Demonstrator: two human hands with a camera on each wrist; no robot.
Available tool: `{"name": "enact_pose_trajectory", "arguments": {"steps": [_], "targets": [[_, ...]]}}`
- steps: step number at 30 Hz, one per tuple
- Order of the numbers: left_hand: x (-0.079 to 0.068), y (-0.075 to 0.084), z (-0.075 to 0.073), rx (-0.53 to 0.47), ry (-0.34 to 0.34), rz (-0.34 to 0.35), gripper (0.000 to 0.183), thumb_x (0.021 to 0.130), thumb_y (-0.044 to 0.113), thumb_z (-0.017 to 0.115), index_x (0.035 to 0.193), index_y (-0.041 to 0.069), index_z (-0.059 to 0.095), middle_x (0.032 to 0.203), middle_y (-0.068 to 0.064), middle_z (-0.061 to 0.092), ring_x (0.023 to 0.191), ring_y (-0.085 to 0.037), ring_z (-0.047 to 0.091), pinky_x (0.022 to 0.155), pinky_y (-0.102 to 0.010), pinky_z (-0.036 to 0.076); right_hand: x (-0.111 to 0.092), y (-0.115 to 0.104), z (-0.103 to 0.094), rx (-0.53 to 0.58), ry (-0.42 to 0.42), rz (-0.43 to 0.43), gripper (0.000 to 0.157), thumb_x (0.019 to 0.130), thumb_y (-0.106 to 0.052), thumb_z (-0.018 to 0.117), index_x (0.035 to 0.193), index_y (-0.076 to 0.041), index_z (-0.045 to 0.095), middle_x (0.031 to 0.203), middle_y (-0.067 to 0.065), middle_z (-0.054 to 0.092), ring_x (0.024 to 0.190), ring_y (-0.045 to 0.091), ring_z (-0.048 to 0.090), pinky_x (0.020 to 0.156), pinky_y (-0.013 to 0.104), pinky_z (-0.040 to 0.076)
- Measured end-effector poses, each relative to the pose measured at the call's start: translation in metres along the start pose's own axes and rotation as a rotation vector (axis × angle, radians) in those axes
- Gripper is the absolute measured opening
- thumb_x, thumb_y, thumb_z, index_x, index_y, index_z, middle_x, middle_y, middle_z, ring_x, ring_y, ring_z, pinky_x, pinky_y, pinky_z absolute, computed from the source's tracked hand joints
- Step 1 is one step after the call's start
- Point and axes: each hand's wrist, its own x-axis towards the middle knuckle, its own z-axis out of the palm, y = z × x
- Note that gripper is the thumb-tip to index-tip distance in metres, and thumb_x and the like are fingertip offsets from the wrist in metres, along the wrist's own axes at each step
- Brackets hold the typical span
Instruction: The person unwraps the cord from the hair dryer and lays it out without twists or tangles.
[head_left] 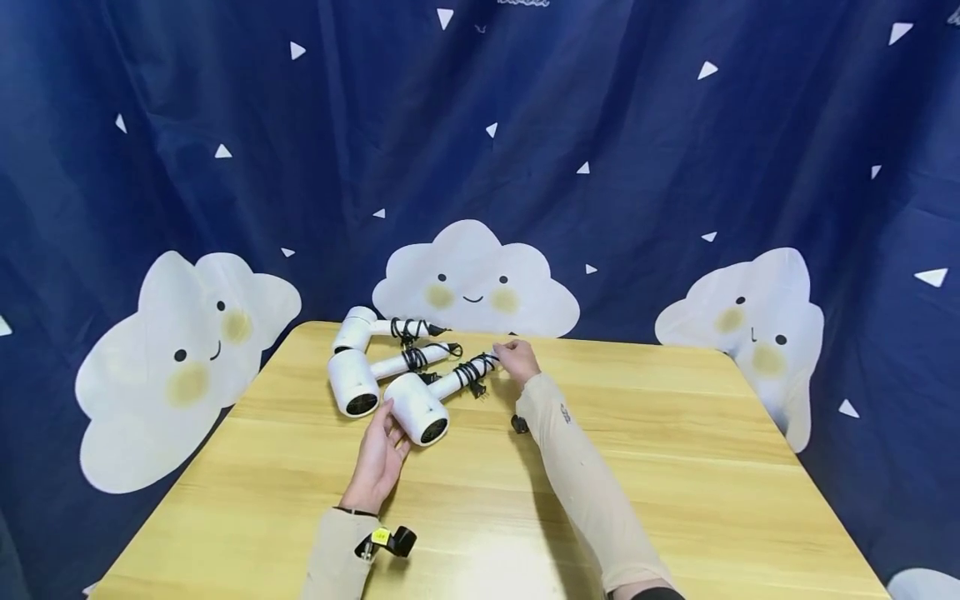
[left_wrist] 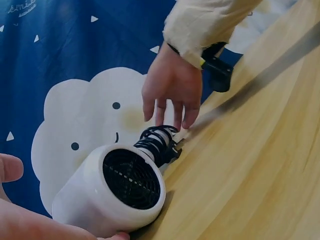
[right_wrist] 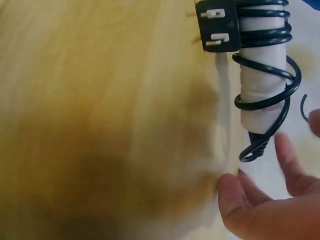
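Nearest of three white hair dryers is one whose round body (head_left: 417, 409) sits at my left hand (head_left: 378, 458). The left fingers curve around its left and near sides; in the left wrist view the body (left_wrist: 85, 195) lies between them. Its handle (head_left: 453, 382), wound with a black cord, slants away to the right. My right hand (head_left: 517, 360) is at the handle's far end; in the right wrist view, its parted fingers (right_wrist: 290, 165) stand just below the cord loop, holding nothing. A black two-pin plug (right_wrist: 218, 26) lies against the wound handle.
Two more hair dryers lie behind and left: a middle one (head_left: 352, 382) and a far one (head_left: 354, 329), both with cords wound on their handles. They rest on a wooden table (head_left: 675, 467). Behind it hangs a dark blue curtain (head_left: 480, 167) with cloud prints.
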Motion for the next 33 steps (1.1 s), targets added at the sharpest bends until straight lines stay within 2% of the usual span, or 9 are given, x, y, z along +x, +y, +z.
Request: {"name": "enact_pose_trajectory", "arguments": {"steps": [5, 9, 11, 15, 18, 20, 22, 27, 33], "targets": [[0.003, -0.001, 0.002, 0.012, -0.001, 0.018, 0.067, 0.112, 0.033, 0.029, 0.167, 0.016, -0.005, 0.173, -0.019, 0.010, 0.159, -0.031, 0.011, 0.125, -0.052, 0.012, -0.005, 0.004, -0.007, -0.062, 0.029, 0.050, 0.066, 0.106, -0.044, 0.052, 0.153, 0.001, 0.042, 0.159, 0.024, 0.040, 0.147, 0.044, 0.037, 0.122, 0.056, 0.033], [0.005, -0.004, 0.002, -0.002, -0.016, 0.013, 0.068, 0.113, 0.032, 0.030, 0.167, 0.016, -0.007, 0.174, -0.019, 0.007, 0.161, -0.033, 0.006, 0.128, -0.058, 0.006, -0.004, 0.007, -0.010, -0.122, 0.019, 0.048, 0.063, 0.105, -0.045, 0.052, 0.149, 0.000, 0.051, 0.157, 0.022, 0.045, 0.148, 0.045, 0.033, 0.123, 0.058, 0.029], [0.006, -0.005, 0.002, 0.001, -0.015, 0.006, 0.068, 0.112, 0.033, 0.031, 0.167, 0.016, -0.007, 0.173, -0.020, 0.008, 0.160, -0.033, 0.009, 0.127, -0.058, 0.010, -0.004, 0.009, -0.011, -0.109, 0.005, 0.043, 0.057, 0.106, -0.042, 0.053, 0.145, -0.001, 0.055, 0.152, 0.021, 0.051, 0.145, 0.044, 0.036, 0.121, 0.057, 0.032], [0.008, -0.007, 0.002, 0.007, 0.001, -0.005, 0.068, 0.112, 0.035, 0.032, 0.167, 0.010, 0.001, 0.171, -0.020, 0.014, 0.155, -0.030, 0.017, 0.124, -0.054, 0.018, -0.008, 0.010, -0.008, -0.019, -0.022, 0.028, 0.048, 0.107, -0.033, 0.053, 0.142, 0.000, 0.053, 0.144, 0.020, 0.054, 0.136, 0.036, 0.049, 0.114, 0.051, 0.042], [0.008, -0.006, 0.000, 0.018, 0.008, -0.001, 0.067, 0.112, 0.037, 0.033, 0.165, 0.006, 0.007, 0.170, -0.020, 0.017, 0.154, -0.029, 0.018, 0.124, -0.056, 0.018, -0.011, 0.007, -0.005, 0.086, -0.037, 0.014, 0.048, 0.108, -0.029, 0.052, 0.144, 0.002, 0.046, 0.131, 0.017, 0.058, 0.109, 0.025, 0.059, 0.095, 0.039, 0.051], [0.007, -0.005, -0.002, 0.024, 0.004, 0.002, 0.068, 0.111, 0.038, 0.033, 0.166, 0.006, 0.006, 0.170, -0.020, 0.018, 0.154, -0.029, 0.018, 0.125, -0.058, 0.017, -0.013, 0.006, -0.005, 0.188, -0.057, 0.018, 0.050, 0.108, -0.026, 0.053, 0.146, 0.003, 0.040, 0.118, 0.014, 0.058, 0.089, 0.016, 0.057, 0.081, 0.032, 0.051], [0.006, -0.004, -0.003, 0.030, 0.001, 0.003, 0.069, 0.111, 0.039, 0.033, 0.166, 0.008, 0.006, 0.169, -0.020, 0.018, 0.153, -0.029, 0.019, 0.125, -0.059, 0.018, -0.015, 0.007, -0.005, 0.316, -0.094, 0.036, 0.052, 0.107, -0.023, 0.053, 0.147, 0.003, 0.033, 0.109, 0.012, 0.057, 0.077, 0.013, 0.057, 0.074, 0.028, 0.053], [0.004, -0.003, -0.005, 0.062, 0.003, 0.002, 0.070, 0.111, 0.042, 0.035, 0.164, 0.003, 0.012, 0.165, -0.021, 0.024, 0.147, -0.026, 0.026, 0.121, -0.055, 0.024, -0.020, 0.010, -0.010, 0.575, -0.176, 0.087, 0.055, 0.105, -0.015, 0.055, 0.148, 0.004, 0.026, 0.108, 0.016, 0.057, 0.075, 0.018, 0.068, 0.083, 0.032, 0.063], [0.004, -0.002, -0.004, 0.113, -0.015, -0.007, 0.070, 0.110, 0.044, 0.035, 0.162, 0.001, 0.019, 0.166, -0.019, 0.028, 0.146, -0.026, 0.030, 0.111, -0.044, 0.032, -0.026, 0.017, -0.024, 0.678, -0.219, 0.100, 0.050, 0.105, -0.013, 0.055, 0.147, 0.005, 0.032, 0.105, 0.015, 0.056, 0.078, 0.020, 0.068, 0.088, 0.034, 0.062]]}}
